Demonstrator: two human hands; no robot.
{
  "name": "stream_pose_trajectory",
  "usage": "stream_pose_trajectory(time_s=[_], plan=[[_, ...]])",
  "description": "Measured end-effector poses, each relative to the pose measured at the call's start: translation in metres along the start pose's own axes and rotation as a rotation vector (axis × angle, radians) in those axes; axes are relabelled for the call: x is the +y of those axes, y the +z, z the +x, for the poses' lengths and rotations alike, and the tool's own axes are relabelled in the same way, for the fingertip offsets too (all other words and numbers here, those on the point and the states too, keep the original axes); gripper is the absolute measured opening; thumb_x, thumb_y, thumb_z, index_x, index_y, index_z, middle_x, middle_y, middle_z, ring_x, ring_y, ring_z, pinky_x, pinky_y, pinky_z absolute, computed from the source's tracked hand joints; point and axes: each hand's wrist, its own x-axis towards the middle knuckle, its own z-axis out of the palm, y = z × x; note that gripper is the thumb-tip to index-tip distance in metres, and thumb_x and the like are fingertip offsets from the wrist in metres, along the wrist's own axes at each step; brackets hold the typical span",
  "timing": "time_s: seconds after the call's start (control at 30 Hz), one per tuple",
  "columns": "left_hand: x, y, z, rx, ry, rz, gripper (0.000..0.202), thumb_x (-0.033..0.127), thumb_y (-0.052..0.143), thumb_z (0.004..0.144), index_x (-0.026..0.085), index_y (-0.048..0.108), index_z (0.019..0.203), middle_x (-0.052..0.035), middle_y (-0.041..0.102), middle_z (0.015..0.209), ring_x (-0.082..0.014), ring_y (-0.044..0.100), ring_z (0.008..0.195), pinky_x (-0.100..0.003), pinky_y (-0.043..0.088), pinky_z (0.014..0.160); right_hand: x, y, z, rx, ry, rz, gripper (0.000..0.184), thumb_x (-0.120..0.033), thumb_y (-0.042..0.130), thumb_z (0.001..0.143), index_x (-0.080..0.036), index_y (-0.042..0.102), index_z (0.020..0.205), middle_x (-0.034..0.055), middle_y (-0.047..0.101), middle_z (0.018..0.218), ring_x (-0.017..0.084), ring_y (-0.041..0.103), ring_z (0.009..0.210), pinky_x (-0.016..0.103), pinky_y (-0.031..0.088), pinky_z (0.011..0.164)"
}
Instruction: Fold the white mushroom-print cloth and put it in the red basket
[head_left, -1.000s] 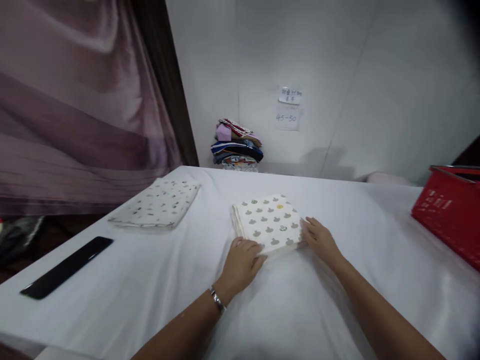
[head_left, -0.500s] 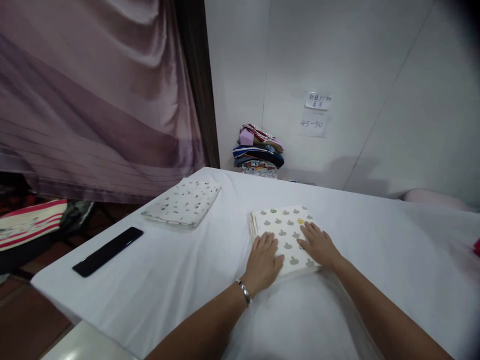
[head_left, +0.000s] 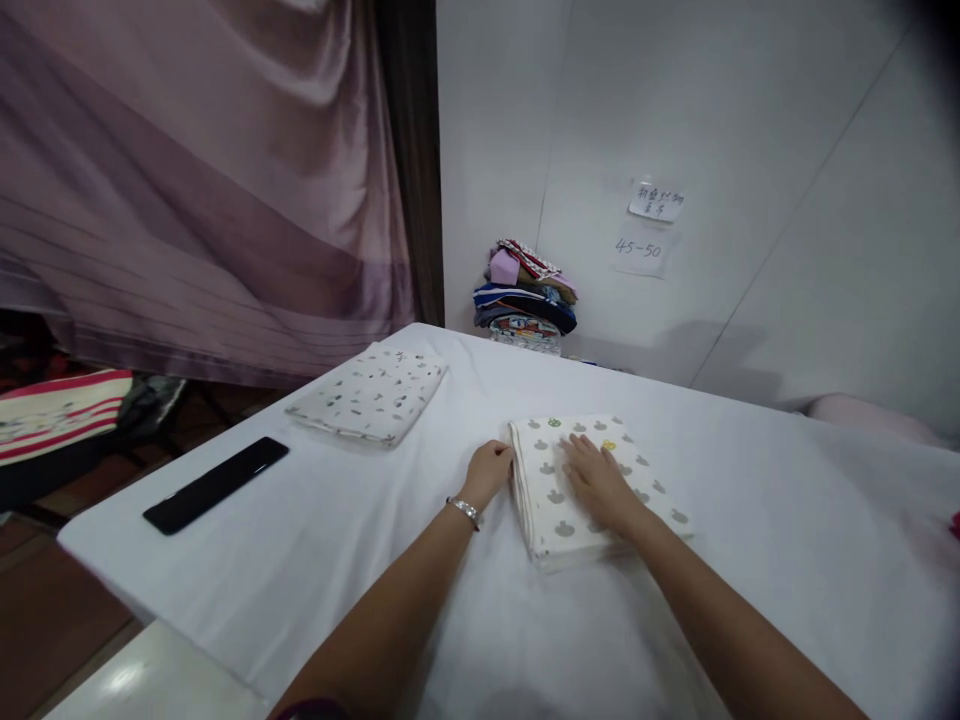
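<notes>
White fabric drapes your table (head_left: 360, 540), and on it lies the folded grey-print cloth (head_left: 555, 500). Your left hand (head_left: 489, 472) meets that cloth's left edge with fingers curled in; you cannot tell whether they pinch a layer. Your right hand (head_left: 604, 492) rests palm down on top of the cloth, fingers stretched out and gripping nothing. Left of the cloth sit a speckled folded cloth (head_left: 371, 395) and a black slab (head_left: 217, 485); beyond it, a fabric stack (head_left: 525, 300).
</notes>
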Motion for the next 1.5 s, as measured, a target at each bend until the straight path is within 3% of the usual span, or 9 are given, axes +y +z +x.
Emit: stream_pose_trajectory(time_s=[0.1, 0.23, 0.5, 0.73, 0.93, 1.2, 1.5], plan=[[0.000, 0.003, 0.001, 0.017, -0.002, 0.000, 0.015, 0.026, 0.051, 0.079, 0.017, 0.059, 0.070, -0.0007, 0.063, 0.066, -0.0129, 0.057, 0.061, -0.024, 0.043, 0.059, -0.021, 0.016, 0.008, -0.024, -0.020, -0.025, 0.050, -0.034, 0.029, 0.093, -0.016, 0.035, 0.139, 0.0093, 0.025, 0.149, 0.025, 0.017, 0.138, 0.049, 0.015, 0.109], [0.001, 0.004, -0.001, 0.007, 0.020, 0.006, 0.022, 0.033, 0.052, 0.080, 0.018, 0.058, 0.066, -0.0007, 0.062, 0.065, -0.0137, 0.056, 0.063, -0.025, 0.040, 0.059, -0.026, 0.030, 0.007, 0.025, -0.021, -0.078, 0.050, -0.035, 0.028, 0.093, -0.018, 0.035, 0.139, 0.0083, 0.024, 0.149, 0.025, 0.016, 0.138, 0.049, 0.015, 0.109], [0.011, 0.006, -0.010, 0.027, 0.088, 0.054, 0.029, 0.047, 0.057, 0.076, 0.019, 0.055, 0.067, 0.0010, 0.059, 0.066, -0.0140, 0.053, 0.064, -0.025, 0.035, 0.059, -0.026, 0.021, 0.001, 0.010, -0.175, -0.018, 0.046, -0.036, 0.027, 0.094, -0.026, 0.038, 0.138, 0.0032, 0.025, 0.149, 0.024, 0.016, 0.138, 0.052, 0.016, 0.108], [0.005, 0.010, -0.009, -0.036, 0.085, 0.123, 0.032, 0.046, 0.058, 0.073, 0.019, 0.050, 0.059, 0.0025, 0.051, 0.058, -0.0130, 0.048, 0.060, -0.024, 0.031, 0.055, -0.028, 0.021, 0.003, -0.031, -0.185, 0.030, 0.049, -0.034, 0.029, 0.093, -0.022, 0.033, 0.140, 0.0052, 0.027, 0.148, 0.021, 0.018, 0.138, 0.051, 0.013, 0.109], [0.004, 0.008, -0.009, -0.041, 0.078, 0.067, 0.028, 0.036, 0.056, 0.073, 0.017, 0.046, 0.055, 0.0054, 0.042, 0.052, -0.0097, 0.041, 0.054, -0.022, 0.029, 0.051, -0.035, 0.021, 0.002, -0.028, -0.087, 0.117, 0.054, -0.032, 0.033, 0.090, -0.017, 0.029, 0.142, 0.0056, 0.028, 0.148, 0.018, 0.018, 0.138, 0.044, 0.013, 0.111], [0.005, 0.007, -0.012, -0.045, 0.044, 0.099, 0.023, 0.028, 0.050, 0.074, 0.017, 0.048, 0.054, 0.0034, 0.047, 0.051, -0.0101, 0.043, 0.050, -0.023, 0.028, 0.050, -0.042, 0.020, 0.004, -0.026, -0.055, 0.230, 0.047, -0.032, 0.039, 0.087, -0.019, 0.047, 0.132, 0.0059, 0.032, 0.146, 0.019, 0.023, 0.136, 0.044, 0.013, 0.111], [0.005, 0.007, -0.011, -0.071, 0.064, 0.148, 0.022, 0.025, 0.046, 0.076, 0.016, 0.050, 0.056, 0.0013, 0.053, 0.055, -0.0105, 0.046, 0.054, -0.022, 0.030, 0.052, -0.068, 0.017, -0.008, 0.013, -0.040, 0.209, 0.044, -0.036, 0.044, 0.085, -0.017, 0.054, 0.124, 0.0104, 0.039, 0.142, 0.025, 0.029, 0.133, 0.045, 0.018, 0.109]])
